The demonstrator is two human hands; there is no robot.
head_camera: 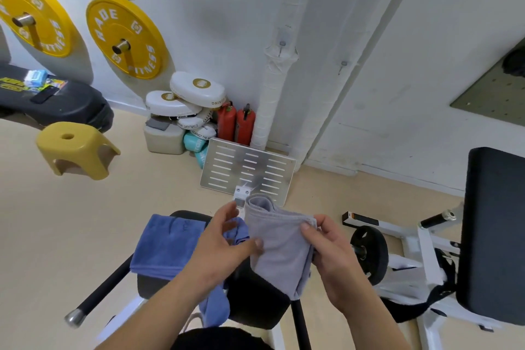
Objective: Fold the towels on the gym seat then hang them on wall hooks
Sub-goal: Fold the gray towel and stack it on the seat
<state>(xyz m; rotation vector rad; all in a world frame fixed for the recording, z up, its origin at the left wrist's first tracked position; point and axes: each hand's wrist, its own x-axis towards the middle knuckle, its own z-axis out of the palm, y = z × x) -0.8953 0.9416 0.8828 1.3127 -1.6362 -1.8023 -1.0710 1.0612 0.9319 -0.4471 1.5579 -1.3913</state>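
Observation:
A folded grey towel (279, 241) hangs in the air above the black gym seat (255, 301). My right hand (331, 258) pinches its right edge between thumb and fingers. My left hand (227, 244) touches the towel's left side with its thumb, fingers spread and relaxed. A blue towel (167, 247) lies folded on the seat's left part, and another bunch of blue cloth (214, 307) hangs off the seat's front under my left forearm. Two small wall hooks (282, 44) (343, 64) stick out of the white wall higher up.
A slotted metal footplate (247, 170) stands beyond the seat. A yellow stool (76, 148) is on the floor at left, with boxing pads (196, 94) and red extinguishers (235, 122) by the wall. A black backrest pad (494, 236) and a weight plate (369, 247) are at right.

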